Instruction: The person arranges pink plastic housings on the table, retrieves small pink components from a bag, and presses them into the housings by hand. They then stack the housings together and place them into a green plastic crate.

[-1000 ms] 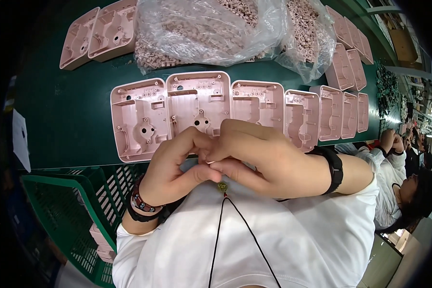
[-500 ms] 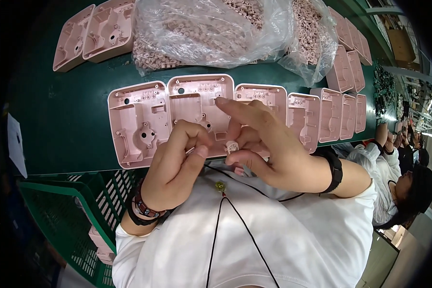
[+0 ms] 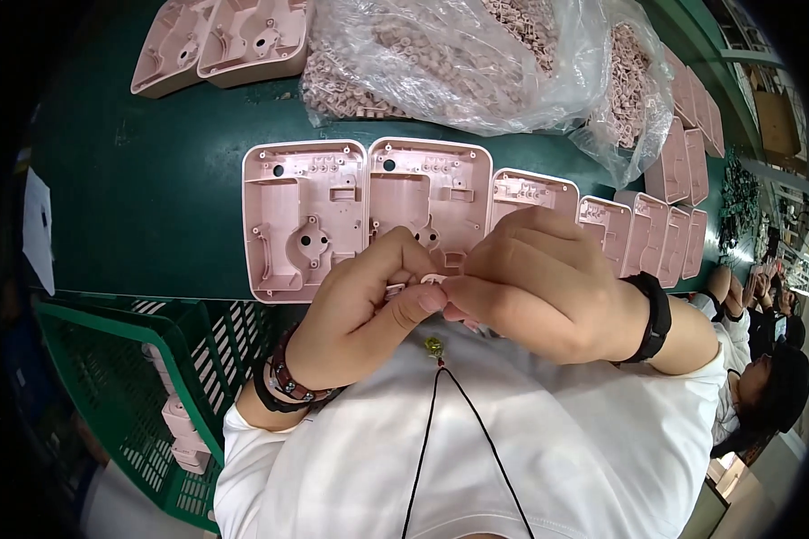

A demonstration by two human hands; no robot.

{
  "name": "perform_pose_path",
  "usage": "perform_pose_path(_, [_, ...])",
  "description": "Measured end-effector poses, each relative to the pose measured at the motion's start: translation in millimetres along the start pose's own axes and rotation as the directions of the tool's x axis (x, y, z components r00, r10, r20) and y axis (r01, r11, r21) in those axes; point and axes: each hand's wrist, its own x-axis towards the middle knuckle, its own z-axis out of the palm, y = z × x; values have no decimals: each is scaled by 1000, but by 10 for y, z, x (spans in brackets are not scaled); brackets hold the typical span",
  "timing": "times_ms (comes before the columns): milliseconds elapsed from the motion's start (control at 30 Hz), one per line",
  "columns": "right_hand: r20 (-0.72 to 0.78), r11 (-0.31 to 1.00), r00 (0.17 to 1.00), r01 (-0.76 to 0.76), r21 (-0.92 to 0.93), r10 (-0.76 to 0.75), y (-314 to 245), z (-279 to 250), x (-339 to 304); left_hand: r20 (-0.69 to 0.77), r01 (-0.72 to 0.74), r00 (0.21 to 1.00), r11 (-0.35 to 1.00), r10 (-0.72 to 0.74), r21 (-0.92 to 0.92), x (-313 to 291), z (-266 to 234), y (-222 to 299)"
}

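Observation:
My left hand [image 3: 355,292] is closed, its thumb and forefinger pinching a small pink plastic part [image 3: 432,278]. Another pale piece [image 3: 394,290] shows between its curled fingers. Against the fingertips of the left, my right hand [image 3: 548,283] is also closed, with its fingers bent over and hiding most of what they grip. A bit of pink shows under its fingers. Both hands are above the near edge of a pink plastic housing [image 3: 445,189], which lies open side up. To its left is a matching housing [image 3: 351,234].
More pink housings [image 3: 535,186] run off to the right, and two [image 3: 252,40] stand at the far left. Clear plastic bags [image 3: 449,67] of small pink parts lie at the back of the green table [image 3: 153,216]. A green crate [image 3: 135,377] stands at lower left. Another person [image 3: 768,395] sits at right.
My hands have come together, the right one's raised forefinger folding down over the small part. The housings and bags appear shifted right in the picture as the view turned.

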Motion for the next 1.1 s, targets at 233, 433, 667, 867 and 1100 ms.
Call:
perform_pose_path(233, [105,987,982,152,46,-156,165,-77,340,129,84,990,966,-54,-243,-33,-99,30])
perform_pose_path(433, [72,951,990,91,296,-117,274,-10,437,26,13,1000,992,-17,129,-32,-217,158])
perform_pose_path(667, [234,917,957,241,-317,-171,643,-116,548,-58,-1,992,456,114,890,-70,-255,186])
perform_pose_path(867, [240,951,959,208,-229,-152,929,221,621,-35,11,997,340,63,940,-33,-270,160])
perform_pose_path(1100, [402,934,898,283,-216,-179,969,276,649,-59,47,998,370,22,928,-31,-302,139])
